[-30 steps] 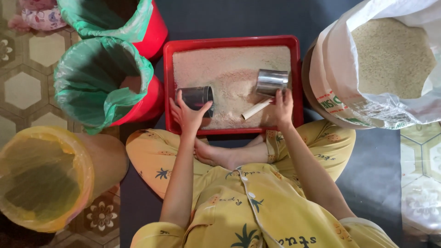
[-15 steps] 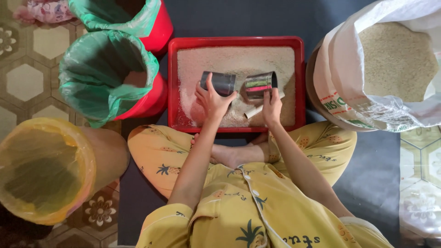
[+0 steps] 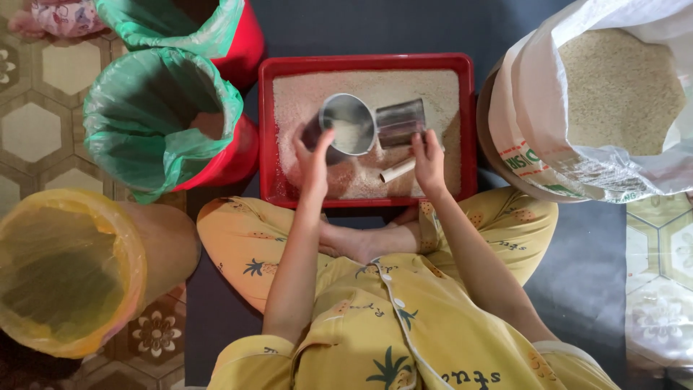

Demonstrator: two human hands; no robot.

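Note:
A red rectangular tray [image 3: 266, 130] full of pale rice lies in front of my crossed legs. My left hand [image 3: 315, 160] grips a metal cup [image 3: 346, 124], tilted with its open mouth facing up and some rice inside. My right hand [image 3: 429, 157] holds a second metal cup [image 3: 401, 123] lying on its side, its mouth against the first cup. A short pale stick [image 3: 398, 170] rests on the rice just below the cups.
A large white sack of rice [image 3: 617, 94] stands open at the right. Two red buckets with green liners [image 3: 155, 123] [image 3: 180, 25] stand at the left, and a yellow-lined bin [image 3: 65, 271] sits nearer at the lower left. Patterned floor tiles surround a dark mat.
Both hands brought the cups together from the tray's sides to its middle. The left cup has risen and turned its mouth upward, with the right cup now pressed against it.

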